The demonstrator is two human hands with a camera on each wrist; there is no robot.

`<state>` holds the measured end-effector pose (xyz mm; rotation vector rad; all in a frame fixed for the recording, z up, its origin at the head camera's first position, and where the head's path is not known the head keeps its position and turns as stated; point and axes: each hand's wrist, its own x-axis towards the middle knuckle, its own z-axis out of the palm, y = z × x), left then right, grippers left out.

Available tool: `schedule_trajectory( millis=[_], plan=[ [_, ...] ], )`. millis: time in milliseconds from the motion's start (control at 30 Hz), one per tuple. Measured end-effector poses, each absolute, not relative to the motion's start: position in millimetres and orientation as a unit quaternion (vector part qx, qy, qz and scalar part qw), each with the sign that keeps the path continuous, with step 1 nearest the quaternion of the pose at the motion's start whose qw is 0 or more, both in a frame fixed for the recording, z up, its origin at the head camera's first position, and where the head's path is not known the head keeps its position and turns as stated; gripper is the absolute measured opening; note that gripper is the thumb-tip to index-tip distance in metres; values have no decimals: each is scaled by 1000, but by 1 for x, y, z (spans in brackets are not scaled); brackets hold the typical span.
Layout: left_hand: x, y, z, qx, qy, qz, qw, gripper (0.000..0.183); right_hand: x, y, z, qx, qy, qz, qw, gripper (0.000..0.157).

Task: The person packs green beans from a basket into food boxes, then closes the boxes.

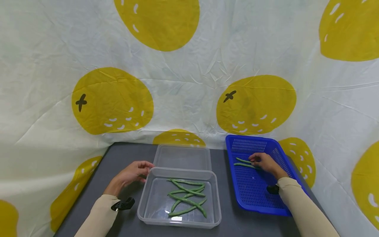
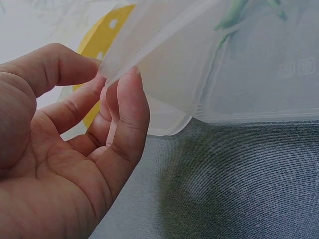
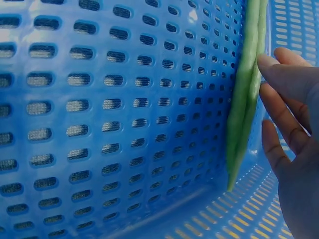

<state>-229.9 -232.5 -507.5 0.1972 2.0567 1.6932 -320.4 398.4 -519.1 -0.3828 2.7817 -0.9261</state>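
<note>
My left hand (image 1: 137, 171) pinches the upper left corner of a clear plastic container (image 1: 179, 222); in the left wrist view, the thumb (image 2: 75, 64) is on one side of the rim and fingertips are on the other. Several green beans (image 1: 189, 208) lie crossed over one another inside it. My right hand (image 1: 265, 162) reaches down into a blue perforated basket (image 1: 251, 194). Two green beans (image 3: 245, 89) lie side by side on the basket's floor, with the right thumb tip right at their edge and the other fingers bent loosely beside them.
A clear plastic lid (image 1: 183, 156) lies flat on the dark grey table (image 1: 127, 149) behind the container. A white cloth with yellow fruit prints (image 1: 183, 108) hangs behind the table and along its sides. The basket stands to the container's right.
</note>
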Motion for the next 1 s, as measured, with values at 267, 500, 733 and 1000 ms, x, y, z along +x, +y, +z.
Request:
schedule_trajectory(
  millis=[267,500,733,1000],
  plan=[
    [-229,-233,-508,74,749,616,232,36,-320,396,-520,-146,942,-291,87,15],
    [-228,-232,-507,70,751,614,232,37,-321,391,-521,-176,944,-267,80,12],
    [-230,-231,-506,70,750,614,235,37,-320,391,-516,-208,945,-239,84,9],
    [-230,-232,-503,69,751,613,235,35,-317,393,-497,-222,941,-236,101,7]
  ],
)
